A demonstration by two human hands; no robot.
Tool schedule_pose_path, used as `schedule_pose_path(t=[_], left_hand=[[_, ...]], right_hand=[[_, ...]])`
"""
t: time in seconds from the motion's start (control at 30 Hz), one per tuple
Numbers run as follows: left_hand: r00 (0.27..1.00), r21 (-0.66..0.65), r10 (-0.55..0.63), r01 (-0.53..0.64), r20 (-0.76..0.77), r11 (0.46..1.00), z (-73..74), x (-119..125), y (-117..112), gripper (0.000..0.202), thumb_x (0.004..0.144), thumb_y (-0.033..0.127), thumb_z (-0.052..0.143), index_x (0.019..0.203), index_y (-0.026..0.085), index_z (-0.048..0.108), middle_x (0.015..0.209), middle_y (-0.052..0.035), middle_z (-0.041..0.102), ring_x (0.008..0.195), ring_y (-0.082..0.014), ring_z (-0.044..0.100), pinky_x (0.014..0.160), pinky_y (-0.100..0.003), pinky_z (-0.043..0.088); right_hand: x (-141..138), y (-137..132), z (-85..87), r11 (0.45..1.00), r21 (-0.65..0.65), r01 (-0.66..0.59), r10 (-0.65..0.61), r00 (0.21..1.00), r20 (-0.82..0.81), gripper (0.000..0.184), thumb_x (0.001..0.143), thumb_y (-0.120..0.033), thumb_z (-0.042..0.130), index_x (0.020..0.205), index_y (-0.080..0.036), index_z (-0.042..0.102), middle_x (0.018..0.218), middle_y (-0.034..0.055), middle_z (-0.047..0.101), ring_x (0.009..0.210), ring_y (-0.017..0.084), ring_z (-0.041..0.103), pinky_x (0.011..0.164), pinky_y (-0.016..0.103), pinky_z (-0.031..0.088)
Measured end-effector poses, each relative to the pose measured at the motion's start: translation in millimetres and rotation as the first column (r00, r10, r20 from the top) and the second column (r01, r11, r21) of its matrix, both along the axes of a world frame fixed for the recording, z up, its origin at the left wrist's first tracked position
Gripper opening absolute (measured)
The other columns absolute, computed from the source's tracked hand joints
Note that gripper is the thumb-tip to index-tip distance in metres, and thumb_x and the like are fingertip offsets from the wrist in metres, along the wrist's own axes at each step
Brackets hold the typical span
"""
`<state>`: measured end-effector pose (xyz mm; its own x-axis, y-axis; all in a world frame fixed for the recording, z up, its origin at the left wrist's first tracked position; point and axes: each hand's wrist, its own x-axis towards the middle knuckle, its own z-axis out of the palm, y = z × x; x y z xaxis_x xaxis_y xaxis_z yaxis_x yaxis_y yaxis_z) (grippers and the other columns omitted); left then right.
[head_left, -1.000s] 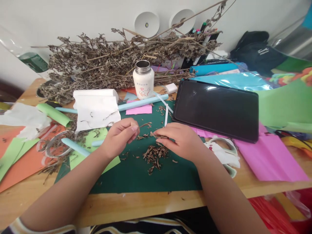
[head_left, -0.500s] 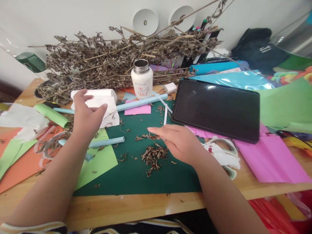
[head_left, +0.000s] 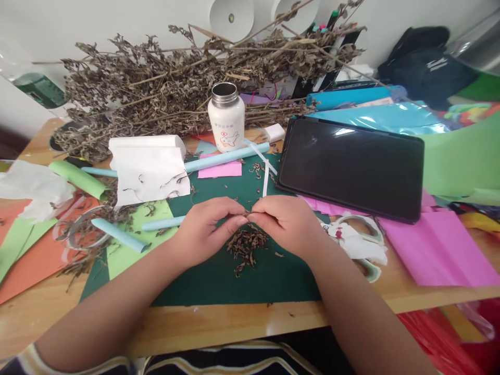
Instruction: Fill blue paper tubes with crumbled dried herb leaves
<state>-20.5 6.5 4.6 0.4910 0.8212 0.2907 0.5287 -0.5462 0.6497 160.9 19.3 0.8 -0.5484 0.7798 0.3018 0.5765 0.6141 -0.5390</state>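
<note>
Over the green mat (head_left: 219,286), my left hand (head_left: 209,229) and my right hand (head_left: 289,224) meet fingertip to fingertip. Both are closed in a pinch on a small brown piece of dried leaf (head_left: 247,212), mostly hidden by the fingers. Directly below lies a loose pile of crumbled dried leaves (head_left: 247,247). Beside my left hand, a rolled light blue paper tube (head_left: 162,224) rests on a light green sheet (head_left: 121,263). A narrow white paper strip (head_left: 266,178) lies just beyond my right hand.
Dried leafy stalks (head_left: 156,88) stretch along the back. In front of them stand an uncapped white bottle (head_left: 226,122) and a curled white paper sheet (head_left: 150,174). At right are a black tablet (head_left: 351,166), scissors (head_left: 369,268) partly under tissue, and pink paper (head_left: 441,250).
My left hand has come from above the white paper to the mat's middle, meeting my right hand. Both now pinch a piece of dried leaf; my right hand's fingers have curled in.
</note>
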Motion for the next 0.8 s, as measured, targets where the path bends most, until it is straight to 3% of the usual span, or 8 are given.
schedule_pose_path(t=[0.17, 0.3, 0.37, 0.5, 0.63, 0.73, 0.8], left_hand=[[0.999, -0.187, 0.030, -0.034, -0.025, 0.982, -0.9, 2, 1, 0.021, 0.082, 0.025, 0.042, 0.077, 0.015, 0.059, 0.074, -0.0031, 0.061, 0.068, -0.0118, 0.055, 0.064, -0.022, 0.042], [0.982, -0.471, 0.158, -0.092, 0.102, 0.877, -4.4, 1, 4, 0.019, 0.076, 0.031, 0.051, 0.072, 0.014, 0.058, 0.071, -0.0028, 0.059, 0.066, -0.0124, 0.054, 0.061, -0.023, 0.043], [0.966, -0.542, 0.213, -0.104, 0.143, 0.834, -4.8, 0, 5, 0.020, 0.072, 0.033, 0.055, 0.070, 0.013, 0.057, 0.070, -0.0022, 0.058, 0.064, -0.0120, 0.053, 0.059, -0.023, 0.042], [0.969, -0.480, 0.223, -0.148, 0.104, 0.865, -1.9, 1, 2, 0.024, 0.075, 0.037, 0.051, 0.067, 0.014, 0.054, 0.060, 0.0015, 0.052, 0.056, -0.0091, 0.046, 0.052, -0.020, 0.038], [0.989, -0.348, 0.141, -0.146, -0.040, 0.926, 1.3, 14, 0, 0.014, 0.077, 0.024, 0.047, 0.072, 0.016, 0.057, 0.065, 0.0019, 0.055, 0.061, -0.0094, 0.047, 0.056, -0.021, 0.036], [0.997, -0.451, 0.044, -0.067, -0.063, 0.890, 10.3, 10, 2, 0.020, 0.077, 0.022, 0.044, 0.093, 0.019, 0.056, 0.067, 0.0024, 0.056, 0.059, -0.0095, 0.049, 0.054, -0.020, 0.037], [0.994, -0.452, 0.029, -0.073, -0.103, 0.889, 20.5, -8, 4, 0.032, 0.078, 0.025, 0.043, 0.110, 0.023, 0.049, 0.074, 0.0017, 0.057, 0.062, -0.0102, 0.051, 0.057, -0.021, 0.039]], right_hand=[[0, 2, -0.6, 0.996, -0.066, -0.054, 0.050, 0.997, -0.059, 0.015, 0.080, -0.017, 0.045, 0.084, -0.018, 0.060, 0.078, 0.0006, 0.063, 0.071, 0.011, 0.054, 0.062, 0.020, 0.037], [1, 2, -0.7, 0.990, -0.131, -0.055, 0.048, 0.997, -0.059, 0.022, 0.078, -0.011, 0.041, 0.086, -0.020, 0.059, 0.082, -0.0011, 0.064, 0.073, 0.011, 0.056, 0.063, 0.020, 0.038], [1, 1, 0.3, 0.987, -0.155, -0.051, 0.043, 0.997, -0.056, 0.021, 0.078, -0.011, 0.041, 0.085, -0.021, 0.058, 0.080, -0.0023, 0.064, 0.070, 0.010, 0.056, 0.060, 0.019, 0.037], [0, -2, 1.8, 0.979, -0.196, 0.049, -0.044, 0.999, 0.030, 0.012, 0.081, -0.023, 0.041, 0.078, -0.020, 0.052, 0.062, -0.0028, 0.059, 0.053, 0.010, 0.052, 0.050, 0.020, 0.032], [-3, -2, -1.2, 0.989, -0.140, 0.044, -0.024, 0.990, 0.141, 0.022, 0.081, -0.034, 0.040, 0.068, -0.020, 0.048, 0.050, -0.0025, 0.050, 0.045, 0.012, 0.045, 0.043, 0.021, 0.024], [-1, 1, -3.8, 0.987, -0.145, 0.062, -0.043, 0.991, 0.127, 0.024, 0.081, -0.035, 0.041, 0.064, -0.019, 0.046, 0.053, -0.0023, 0.050, 0.048, 0.012, 0.045, 0.045, 0.021, 0.027], [1, 3, -4.0, 0.985, -0.157, 0.070, -0.053, 0.993, 0.109, 0.021, 0.081, -0.031, 0.043, 0.065, -0.020, 0.047, 0.058, -0.0017, 0.053, 0.053, 0.012, 0.048, 0.048, 0.021, 0.032]])
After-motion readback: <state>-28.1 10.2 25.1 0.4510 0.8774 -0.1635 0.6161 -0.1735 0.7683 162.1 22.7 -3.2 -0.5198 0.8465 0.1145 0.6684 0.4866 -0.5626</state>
